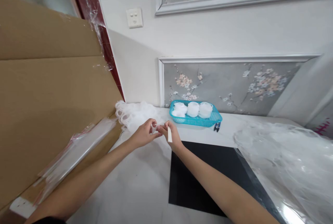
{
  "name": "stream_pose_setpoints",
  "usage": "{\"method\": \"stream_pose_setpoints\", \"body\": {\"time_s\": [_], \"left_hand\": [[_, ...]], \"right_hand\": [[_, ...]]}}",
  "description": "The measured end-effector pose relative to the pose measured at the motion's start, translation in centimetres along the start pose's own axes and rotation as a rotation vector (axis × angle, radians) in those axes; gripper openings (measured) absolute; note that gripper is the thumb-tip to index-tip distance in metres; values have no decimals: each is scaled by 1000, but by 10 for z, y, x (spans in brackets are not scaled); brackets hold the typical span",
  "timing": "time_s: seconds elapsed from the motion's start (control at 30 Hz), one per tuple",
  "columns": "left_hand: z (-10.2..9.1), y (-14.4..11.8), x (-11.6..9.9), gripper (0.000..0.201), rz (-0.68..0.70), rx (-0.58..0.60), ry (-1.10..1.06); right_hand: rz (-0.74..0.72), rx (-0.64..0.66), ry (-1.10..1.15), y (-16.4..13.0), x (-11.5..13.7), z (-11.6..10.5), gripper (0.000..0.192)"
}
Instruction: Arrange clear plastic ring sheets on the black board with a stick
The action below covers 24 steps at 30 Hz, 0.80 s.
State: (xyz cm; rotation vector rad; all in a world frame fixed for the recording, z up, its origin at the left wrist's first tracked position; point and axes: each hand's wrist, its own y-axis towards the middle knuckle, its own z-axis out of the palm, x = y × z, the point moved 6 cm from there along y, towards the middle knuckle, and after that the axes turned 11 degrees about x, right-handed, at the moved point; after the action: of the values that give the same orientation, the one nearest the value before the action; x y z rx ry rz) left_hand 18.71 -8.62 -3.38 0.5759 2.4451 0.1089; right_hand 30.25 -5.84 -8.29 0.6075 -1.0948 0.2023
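Observation:
My left hand [145,132] is closed in a pinch, with a small translucent white ring-like piece [155,125] at its fingertips. Its exact shape is partly hidden by the fingers. Meeting it fingertip to fingertip, my right hand [172,134] is curled around a flat off-white strip [169,135] that sticks out from the palm toward me. Just behind my left hand lies a heap of translucent white rings [132,114]. A blue plastic basket [197,122] stands beyond my right hand, with bundles of white rings [193,109] inside.
Dark-handled snips or a similar small tool [216,127] lie by the basket. A black mat [197,179] is under my right forearm. Clear plastic bags [78,154] rest against cardboard [49,88] at left. A large translucent heap [291,158] spreads at right. The wall [135,68] closes the back.

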Motion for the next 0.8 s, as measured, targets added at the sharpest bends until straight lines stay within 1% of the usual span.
{"method": "stream_pose_setpoints", "body": {"time_s": [0.03, 0.1, 0.2, 0.27, 0.3, 0.37, 0.43, 0.47, 0.53, 0.57, 0.63, 0.67, 0.73, 0.8], "left_hand": [[2, 0, 2, 30, -18, 4, -55], [5, 0, 6, 24, -34, 19, -153], [9, -1, 13, 29, -44, 43, -254], [9, -1, 20, 31, -70, 30, -334], [8, -2, 24, 32, -86, 5, -371], [1, -2, 32, 32, -126, -91, -433], [-16, -1, 39, 31, -181, -225, -488], [-28, 1, 42, 30, -215, -290, -517], [-59, 6, 48, 23, -288, -401, -578], [-78, 10, 51, 17, -327, -444, -603], [-123, 19, 55, 7, -380, -550, -625], [-147, 23, 58, 7, -401, -609, -624], [-195, 29, 60, 16, -423, -757, -594], [-237, 35, 56, 24, -405, -883, -557]], "right_hand": [[9, -20, -11, 1, -3, -2, 46], [43, -66, -13, 1, -10, -5, 48], [95, -109, -10, 0, -16, -7, 48], [105, -132, -23, -2, -15, -7, 45], [107, -144, -30, -2, -15, -8, 43], [134, -168, -80, -4, -15, -12, 37], [194, -200, -215, -6, -17, -20, 30], [227, -218, -296, -7, -18, -25, 27], [277, -247, -435, -10, -20, -37, 23], [294, -257, -487, -11, -21, -43, 22], [325, -271, -589, -13, -20, -53, 21], [338, -278, -647, -13, -19, -57, 21], [358, -287, -753, -13, -16, -65, 21], [378, -290, -838, -13, -13, -70, 22]]}}
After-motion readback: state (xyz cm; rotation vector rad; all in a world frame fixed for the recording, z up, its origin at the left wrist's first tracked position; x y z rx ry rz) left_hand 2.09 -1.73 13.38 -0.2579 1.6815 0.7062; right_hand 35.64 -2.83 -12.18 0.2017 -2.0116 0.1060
